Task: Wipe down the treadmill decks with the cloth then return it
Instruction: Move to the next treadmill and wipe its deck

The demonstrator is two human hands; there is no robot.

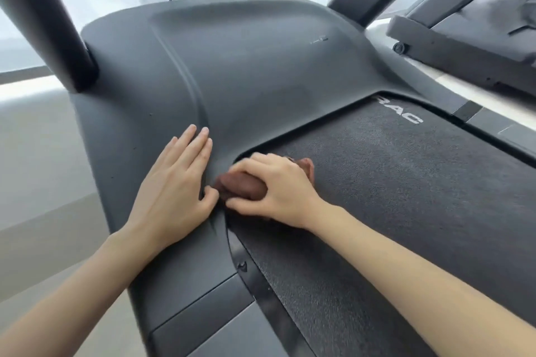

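- The right hand (278, 185) has its fingers curled round a bunched brown cloth (240, 184), pressing it at the near left corner of the belt (391, 182), where the belt meets the motor cover (246, 66).
- The left hand (177, 180) lies flat on the cover, fingers straight.
- The cloth looks soft and light; it likely crumples easily, so a palm-over grip on the bunch suits wiping.
- A second treadmill (464, 35) stands far right.

Bunched brown cloth (240, 186) on treadmill deck (391, 182)
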